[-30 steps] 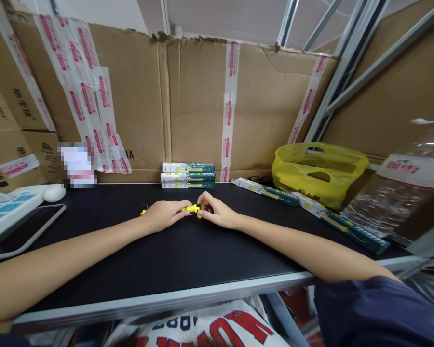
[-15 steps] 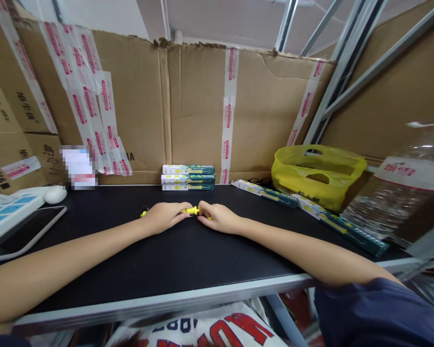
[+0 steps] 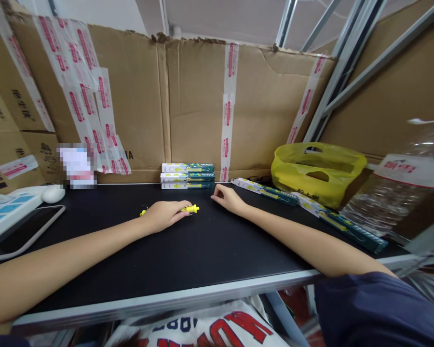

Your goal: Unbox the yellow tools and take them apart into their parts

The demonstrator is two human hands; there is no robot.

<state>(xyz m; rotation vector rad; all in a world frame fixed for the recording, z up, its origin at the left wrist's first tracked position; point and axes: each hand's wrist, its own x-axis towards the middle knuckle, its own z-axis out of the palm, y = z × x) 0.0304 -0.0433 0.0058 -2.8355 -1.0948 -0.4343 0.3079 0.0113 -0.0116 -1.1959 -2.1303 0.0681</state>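
Observation:
On the black tabletop (image 3: 202,255), my left hand (image 3: 163,214) is closed round a thin yellow tool (image 3: 192,208), whose thicker end sticks out past my thumb to the right. Another yellow bit shows by the left wrist. Apart from it, to the right, my right hand (image 3: 228,198) has its thumb and fingertips pressed together; anything between them is too small to make out. Behind the hands a stack of slim green and white boxes (image 3: 188,177) stands against the cardboard.
Two similar boxes (image 3: 265,191) lie at right, near a yellow plastic bag (image 3: 316,166) and a large clear bottle (image 3: 383,197). A phone (image 3: 23,233) and a white power strip (image 3: 12,205) lie at left. Cardboard (image 3: 198,106) walls the back.
My right hand has moved away from the end of the yellow tool, up and to the right. My left hand has stayed in place, still holding the tool.

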